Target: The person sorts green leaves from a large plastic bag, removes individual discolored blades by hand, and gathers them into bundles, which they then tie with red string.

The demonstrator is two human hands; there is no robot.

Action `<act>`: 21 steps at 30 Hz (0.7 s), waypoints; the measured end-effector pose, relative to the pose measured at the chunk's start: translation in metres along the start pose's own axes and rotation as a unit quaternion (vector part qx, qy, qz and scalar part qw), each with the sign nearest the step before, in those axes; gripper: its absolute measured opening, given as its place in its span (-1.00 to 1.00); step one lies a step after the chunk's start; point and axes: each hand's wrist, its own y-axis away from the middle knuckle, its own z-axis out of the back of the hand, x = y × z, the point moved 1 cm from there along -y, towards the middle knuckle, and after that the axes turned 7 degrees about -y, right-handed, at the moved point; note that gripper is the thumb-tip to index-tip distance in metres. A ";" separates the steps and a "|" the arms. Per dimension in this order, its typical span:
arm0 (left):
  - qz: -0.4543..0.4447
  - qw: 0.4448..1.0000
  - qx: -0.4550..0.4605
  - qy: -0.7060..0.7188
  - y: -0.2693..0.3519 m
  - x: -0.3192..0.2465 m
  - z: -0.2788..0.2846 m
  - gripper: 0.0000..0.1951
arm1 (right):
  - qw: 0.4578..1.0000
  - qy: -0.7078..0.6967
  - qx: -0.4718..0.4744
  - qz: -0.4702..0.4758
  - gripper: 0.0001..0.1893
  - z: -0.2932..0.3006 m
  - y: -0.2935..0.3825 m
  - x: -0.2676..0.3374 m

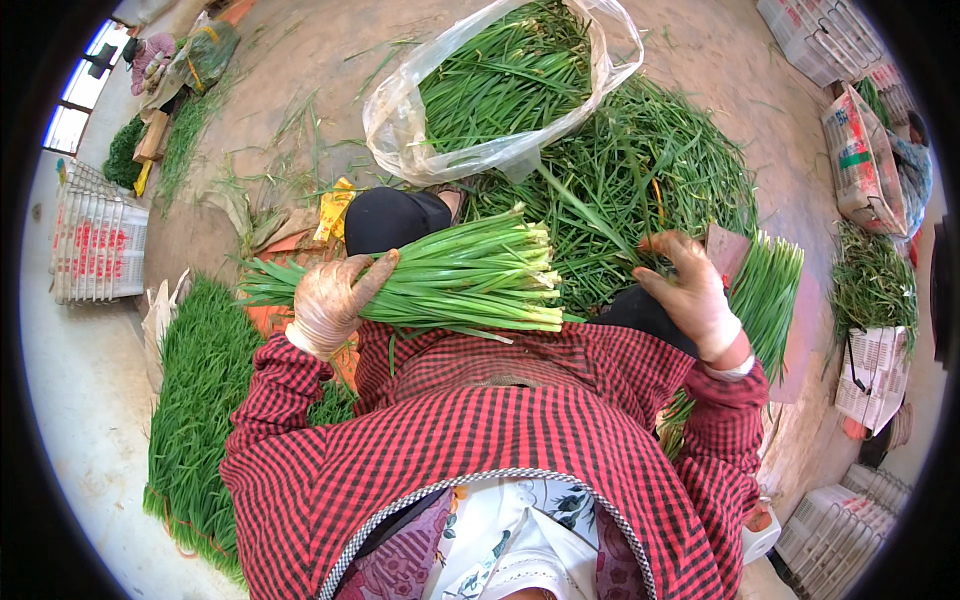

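My gloved left hand [335,300] is closed around a thick bunch of green chives [457,277]. The pale cut ends point right and the leaf tips trail left past my wrist. On the right, my gloved right hand [694,292] has its thumb and fingers apart. A motion-blurred leaf blade [581,206] reaches its fingertips; whether they touch it is unclear. Beyond my knees spreads a large heap of loose leaves [675,157]. Beside my right hand, another chive bundle [769,292] lies on a flat board [799,337].
An open clear plastic bag [397,142] full of chives stands ahead. Long chive bundles [199,405] lie at my left. Stacked white crates [101,232] stand at far left, more crates [836,517] at lower right. Other people [154,60] sit at both far sides.
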 end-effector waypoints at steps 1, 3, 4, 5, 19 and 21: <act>-0.001 1.000 -0.003 -0.006 0.000 0.001 0.002 -0.27 | 0.973 0.192 -0.101 0.084 -0.69 -0.010 -0.007 0.003; -0.011 1.000 -0.004 -0.016 -0.004 -0.001 0.007 -0.37 | 0.996 0.011 -0.041 0.073 -0.67 -0.024 -0.018 0.028; -0.013 1.000 -0.010 -0.023 -0.005 -0.002 0.009 -0.40 | 0.996 -0.026 -0.023 0.084 -0.70 -0.036 -0.023 0.044; -0.020 0.999 -0.018 -0.028 -0.008 -0.003 0.009 -0.43 | 0.989 0.022 -0.023 0.145 -0.73 -0.046 -0.025 0.059; -0.015 0.998 -0.052 0.015 -0.001 0.000 0.000 -0.38 | 0.846 -0.518 0.109 0.062 -0.91 -0.018 -0.015 0.035; -0.003 0.999 -0.050 0.003 0.001 0.004 -0.005 -0.38 | 0.928 -0.370 -0.032 -0.003 -0.85 -0.011 -0.011 0.028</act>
